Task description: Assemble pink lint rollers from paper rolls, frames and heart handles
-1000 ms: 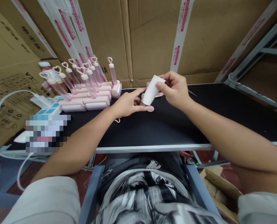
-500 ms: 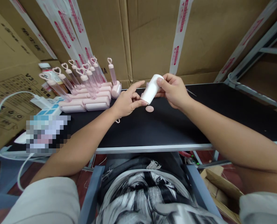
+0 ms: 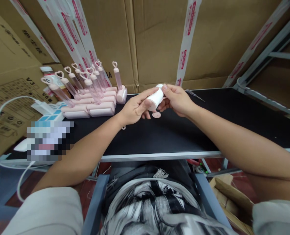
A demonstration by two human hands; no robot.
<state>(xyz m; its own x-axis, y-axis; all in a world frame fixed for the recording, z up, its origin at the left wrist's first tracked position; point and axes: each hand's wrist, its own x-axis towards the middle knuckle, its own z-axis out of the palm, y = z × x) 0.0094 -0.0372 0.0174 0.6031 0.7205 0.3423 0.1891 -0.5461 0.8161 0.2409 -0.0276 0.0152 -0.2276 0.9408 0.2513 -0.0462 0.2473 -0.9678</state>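
Both my hands hold a white paper roll (image 3: 155,97) above the far middle of the black table (image 3: 174,133). My left hand (image 3: 134,107) grips its near end with thumb and fingers. My right hand (image 3: 176,99) holds its far end, thumb on top. A small round pink cap (image 3: 156,115) lies on the table just below the roll, touched by neither hand.
Several pink lint rollers with heart-topped handles (image 3: 91,94) stand at the table's far left. A white cable (image 3: 3,111) and a blue-white box (image 3: 50,114) lie further left. Taped cardboard boxes (image 3: 159,39) wall the back. A thin metal tool (image 3: 195,95) lies far right of my hands.
The roll has been lowered and tipped flatter. My left hand, which only touched its end before, has closed on it. The pink cap stays on the table.
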